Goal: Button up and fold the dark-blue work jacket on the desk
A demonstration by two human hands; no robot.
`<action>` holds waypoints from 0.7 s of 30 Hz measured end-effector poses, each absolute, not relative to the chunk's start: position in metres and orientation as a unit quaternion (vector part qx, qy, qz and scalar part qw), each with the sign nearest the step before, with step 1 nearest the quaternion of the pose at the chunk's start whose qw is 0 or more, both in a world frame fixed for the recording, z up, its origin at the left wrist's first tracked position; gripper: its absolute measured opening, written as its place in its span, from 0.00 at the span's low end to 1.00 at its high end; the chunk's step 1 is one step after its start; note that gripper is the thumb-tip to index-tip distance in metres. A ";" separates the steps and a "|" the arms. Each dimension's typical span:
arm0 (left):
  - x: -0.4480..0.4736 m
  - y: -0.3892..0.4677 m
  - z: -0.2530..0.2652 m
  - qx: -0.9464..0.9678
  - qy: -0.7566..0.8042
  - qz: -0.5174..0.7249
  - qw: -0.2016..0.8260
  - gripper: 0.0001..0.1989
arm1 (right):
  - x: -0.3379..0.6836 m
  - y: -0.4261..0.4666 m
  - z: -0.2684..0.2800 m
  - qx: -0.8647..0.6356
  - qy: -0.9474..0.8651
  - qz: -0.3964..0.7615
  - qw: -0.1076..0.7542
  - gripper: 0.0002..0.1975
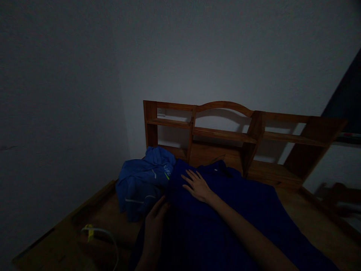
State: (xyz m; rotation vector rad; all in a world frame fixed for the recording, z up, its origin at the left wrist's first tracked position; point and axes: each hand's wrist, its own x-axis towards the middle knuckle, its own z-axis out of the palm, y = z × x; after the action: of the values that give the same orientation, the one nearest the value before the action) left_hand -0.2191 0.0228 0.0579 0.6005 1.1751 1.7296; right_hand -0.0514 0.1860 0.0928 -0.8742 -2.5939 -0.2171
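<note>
A dark blue shirt (239, 203) is spread out in front of me, its collar at the far end with a small pale label inside. My right hand (197, 186) lies flat on its upper left part, fingers spread. At the shirt's left edge, my left hand (156, 216) has its fingers bent together on the cloth; the fingertips are dim and partly hidden. Just beyond that hand sits a crumpled lighter blue garment (141, 177) with white lettering and pale stripes.
Behind the clothes stands a wooden shelf unit (222, 134) against the wall, with a wall socket (160, 112) showing through it. The wooden surface (299, 207) extends to the right. A white cable (105, 231) with a yellow tag (90, 232) is at lower left. The room is dim.
</note>
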 end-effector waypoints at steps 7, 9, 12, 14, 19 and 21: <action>-0.219 -0.001 0.072 0.408 0.592 0.621 0.312 0.26 | -0.008 0.184 0.091 -0.372 -0.905 -0.089 0.188 0.28; -0.215 0.002 0.089 0.520 0.615 0.567 0.171 0.21 | 0.002 0.164 0.107 -0.351 -0.909 -0.107 0.199 0.28; -0.216 0.020 0.096 0.702 0.517 0.474 0.125 0.20 | 0.027 0.127 0.127 -0.332 -0.916 -0.119 0.192 0.28; -0.227 0.035 0.084 0.736 0.508 0.426 0.138 0.22 | 0.056 0.107 0.132 -0.336 -0.919 -0.118 0.168 0.27; -0.272 0.047 0.038 0.746 0.508 0.431 -0.018 0.20 | 0.180 0.083 0.099 -0.460 -0.883 -0.058 0.074 0.28; -0.284 0.039 0.028 0.743 0.528 0.404 -0.075 0.19 | 0.241 0.074 0.075 -0.514 -0.855 -0.026 0.060 0.29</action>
State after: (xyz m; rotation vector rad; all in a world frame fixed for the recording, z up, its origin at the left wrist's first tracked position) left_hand -0.2842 0.0385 0.0277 2.4550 1.7422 1.3336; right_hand 0.2413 0.0742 0.0754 -1.5573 -2.5889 -0.0799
